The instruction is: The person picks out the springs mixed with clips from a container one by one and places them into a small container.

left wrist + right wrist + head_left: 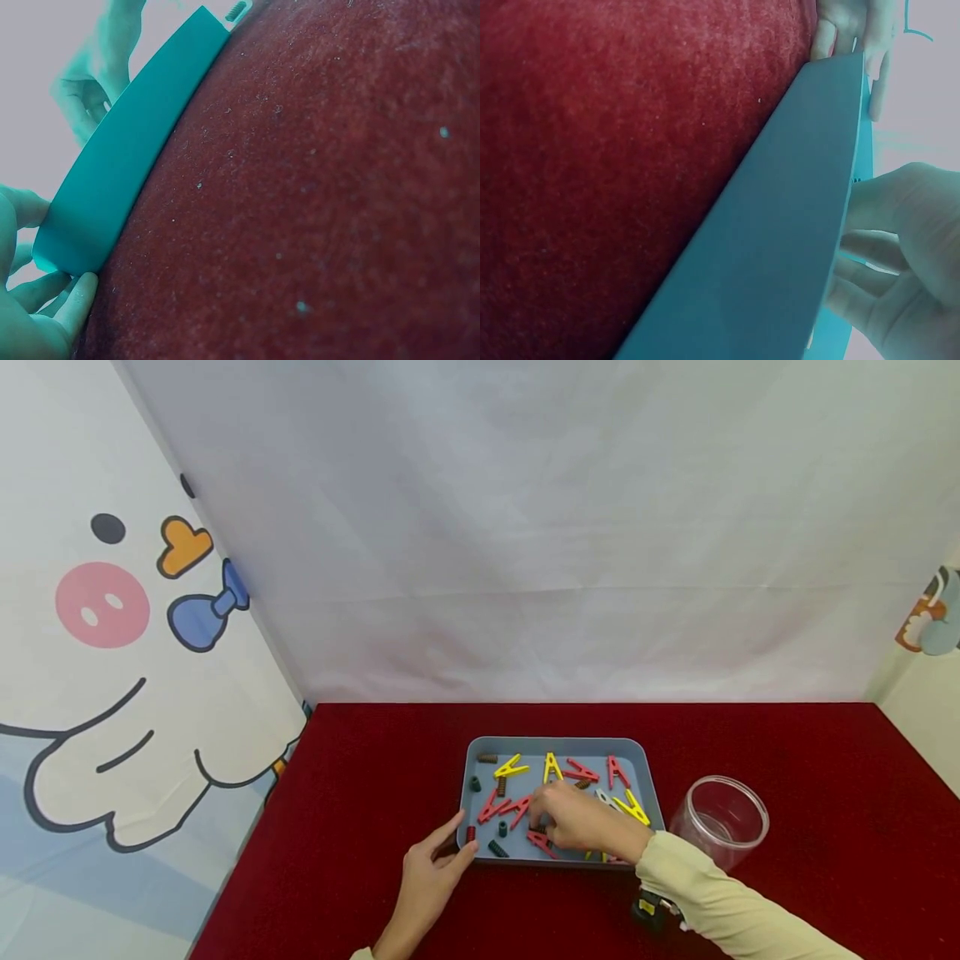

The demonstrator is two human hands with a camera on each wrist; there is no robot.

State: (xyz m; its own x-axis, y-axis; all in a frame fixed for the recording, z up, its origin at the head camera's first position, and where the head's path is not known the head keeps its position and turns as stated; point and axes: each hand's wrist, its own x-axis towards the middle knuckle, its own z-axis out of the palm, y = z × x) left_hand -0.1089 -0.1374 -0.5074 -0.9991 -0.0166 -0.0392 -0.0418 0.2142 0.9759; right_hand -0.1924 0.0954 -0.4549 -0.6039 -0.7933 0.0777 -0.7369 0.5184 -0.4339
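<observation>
A blue-grey rectangular tray (555,745) stands on the red cloth. In it lie red clothespins (581,771), yellow clothespins (512,767) and a pale grey one, several in all. Small coil springs are scattered among them: brown (487,758), dark green (498,849) and red (470,834). My left hand (426,881) holds the tray's near left corner, thumb on the front wall and fingers at the side. My right hand (573,817) reaches into the tray with curled fingers, close to a red clothespin (541,843). Its fingertips are partly hidden, so any held piece is unclear.
A clear round jar (722,822) stands just right of the tray. A small black device (648,910) is under my right forearm. Red cloth (375,760) covers the table, with a white curtain (585,610) behind and a printed cartoon sheet (112,718) at left.
</observation>
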